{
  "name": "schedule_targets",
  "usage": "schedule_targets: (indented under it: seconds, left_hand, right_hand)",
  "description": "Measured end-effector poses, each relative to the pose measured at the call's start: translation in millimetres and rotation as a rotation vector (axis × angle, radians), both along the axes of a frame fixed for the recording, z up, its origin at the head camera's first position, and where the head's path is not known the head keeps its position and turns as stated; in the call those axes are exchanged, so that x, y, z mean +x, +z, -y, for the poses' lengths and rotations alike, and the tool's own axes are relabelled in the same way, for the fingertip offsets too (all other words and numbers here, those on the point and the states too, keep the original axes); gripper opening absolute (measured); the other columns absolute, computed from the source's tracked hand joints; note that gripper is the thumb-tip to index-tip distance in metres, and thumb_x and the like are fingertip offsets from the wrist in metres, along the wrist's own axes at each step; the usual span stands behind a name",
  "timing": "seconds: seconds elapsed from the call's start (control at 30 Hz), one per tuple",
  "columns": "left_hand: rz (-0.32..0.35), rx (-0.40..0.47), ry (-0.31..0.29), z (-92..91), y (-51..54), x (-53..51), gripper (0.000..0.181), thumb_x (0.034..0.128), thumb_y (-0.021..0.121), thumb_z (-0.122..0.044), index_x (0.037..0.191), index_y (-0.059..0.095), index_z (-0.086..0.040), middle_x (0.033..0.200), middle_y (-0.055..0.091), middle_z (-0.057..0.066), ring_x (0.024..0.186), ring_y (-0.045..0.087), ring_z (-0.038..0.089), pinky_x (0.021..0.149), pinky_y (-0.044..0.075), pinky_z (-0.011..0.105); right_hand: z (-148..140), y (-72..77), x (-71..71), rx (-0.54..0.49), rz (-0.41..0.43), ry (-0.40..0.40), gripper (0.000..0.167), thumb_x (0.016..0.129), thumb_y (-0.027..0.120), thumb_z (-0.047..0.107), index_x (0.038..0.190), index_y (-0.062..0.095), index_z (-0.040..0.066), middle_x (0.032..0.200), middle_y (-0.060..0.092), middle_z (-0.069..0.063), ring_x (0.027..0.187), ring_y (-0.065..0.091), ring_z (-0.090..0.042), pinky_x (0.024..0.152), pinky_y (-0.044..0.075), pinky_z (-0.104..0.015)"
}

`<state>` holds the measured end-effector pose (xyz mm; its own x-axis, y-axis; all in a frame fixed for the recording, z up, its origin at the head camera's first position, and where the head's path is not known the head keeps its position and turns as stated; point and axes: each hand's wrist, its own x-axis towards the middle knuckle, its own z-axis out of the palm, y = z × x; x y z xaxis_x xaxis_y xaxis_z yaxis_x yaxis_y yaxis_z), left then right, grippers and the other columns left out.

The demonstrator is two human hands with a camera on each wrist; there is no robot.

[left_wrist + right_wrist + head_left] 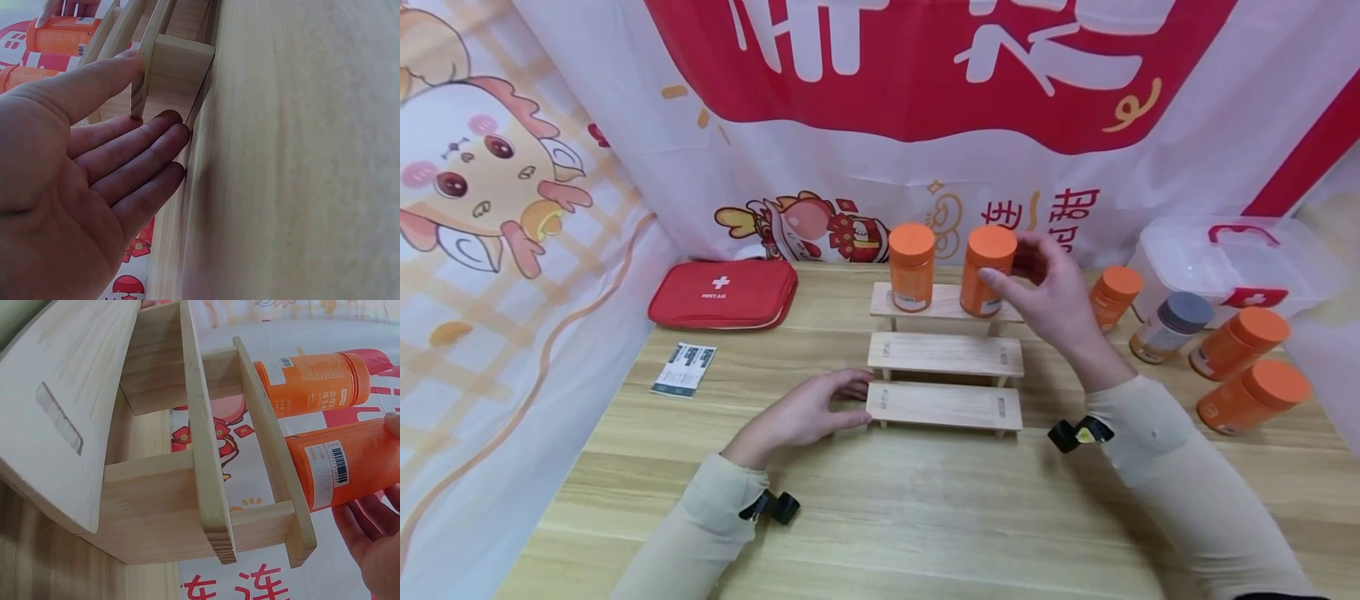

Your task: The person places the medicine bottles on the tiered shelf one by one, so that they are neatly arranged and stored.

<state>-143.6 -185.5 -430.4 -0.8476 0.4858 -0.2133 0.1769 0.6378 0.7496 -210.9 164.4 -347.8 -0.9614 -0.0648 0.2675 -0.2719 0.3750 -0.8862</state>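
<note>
My right hand (1060,304) grips an orange supplement bottle (976,293) between thumb and fingers. The bottle stands upright on the top step of a three-step wooden rack (943,353), near its right end; in the right wrist view its base meets the step's board. A second orange bottle (912,279) stands to its left on the same step. The middle and lowest steps hold nothing. At the rack's lower left end is my left hand (801,410), its thumb touching the lowest step and its fingers (140,159) straight beside the rack's side.
At the right stand orange bottles (1255,396) and a grey-capped bottle (1172,327), before a clear lidded box (1270,250) with a red handle. A red first aid pouch (722,293) and a printed card (685,369) lie at left. A printed cloth hangs behind.
</note>
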Motion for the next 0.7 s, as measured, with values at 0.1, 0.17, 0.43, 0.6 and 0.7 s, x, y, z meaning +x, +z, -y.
schedule_targets:
  seconds: [0.1, 0.17, 0.43, 0.6, 0.7]
  left_hand:
    - [0.000, 0.000, -0.002, 0.0, 0.1, -0.4, 0.059, 0.1003, 0.079, -0.029, 0.153, 0.058, -0.013, 0.142, 0.071, 0.003, 0.135, 0.066, 0.023, 0.121, 0.049, 0.052]
    - [0.000, 0.001, -0.003, 0.2, 0.0, -0.6, 0.059, 0.1004, 0.079, -0.029, 0.153, 0.058, -0.013, 0.142, 0.071, 0.002, 0.135, 0.066, 0.023, 0.121, 0.049, 0.052]
    - [0.003, 0.007, -0.010, -0.2, -0.2, -1.0, 0.058, 0.1006, 0.079, -0.028, 0.152, 0.058, -0.013, 0.142, 0.072, 0.003, 0.135, 0.066, 0.023, 0.121, 0.049, 0.052]
    - [0.006, 0.007, -0.008, -0.7, -0.3, -1.2, 0.058, 0.1007, 0.079, -0.027, 0.153, 0.058, -0.012, 0.141, 0.071, 0.003, 0.135, 0.066, 0.024, 0.121, 0.049, 0.052]
    - [0.006, 0.004, -0.007, -0.5, -0.6, -1.1, 0.058, 0.1006, 0.079, -0.027, 0.153, 0.058, -0.013, 0.142, 0.071, 0.003, 0.135, 0.065, 0.024, 0.122, 0.049, 0.052]
  right_hand:
    - [0.2, 0.0, 0.2, -0.006, -0.001, 0.002, 0.063, 0.098, 0.082, 0.030, 0.148, 0.053, 0.006, 0.145, 0.063, -0.013, 0.131, 0.061, -0.025, 0.122, 0.050, -0.047]
    - [0.2, -0.3, 0.1, -0.007, -0.001, 0.002, 0.063, 0.098, 0.082, 0.030, 0.149, 0.052, 0.006, 0.145, 0.063, -0.012, 0.131, 0.061, -0.025, 0.122, 0.050, -0.047]
    - [-0.6, 0.4, 1.7, -0.017, 0.005, 0.006, 0.065, 0.099, 0.082, 0.029, 0.152, 0.051, 0.008, 0.149, 0.062, -0.012, 0.136, 0.060, -0.027, 0.124, 0.048, -0.048]
    - [-3.8, 3.1, 5.6, -0.029, -0.015, 0.006, 0.063, 0.100, 0.081, 0.028, 0.154, 0.053, 0.011, 0.151, 0.062, -0.009, 0.137, 0.061, -0.027, 0.124, 0.048, -0.048]
    - [-7.1, 5.0, 8.7, -0.029, -0.039, 0.002, 0.060, 0.101, 0.079, 0.028, 0.153, 0.055, 0.012, 0.151, 0.063, -0.008, 0.136, 0.062, -0.026, 0.123, 0.049, -0.043]
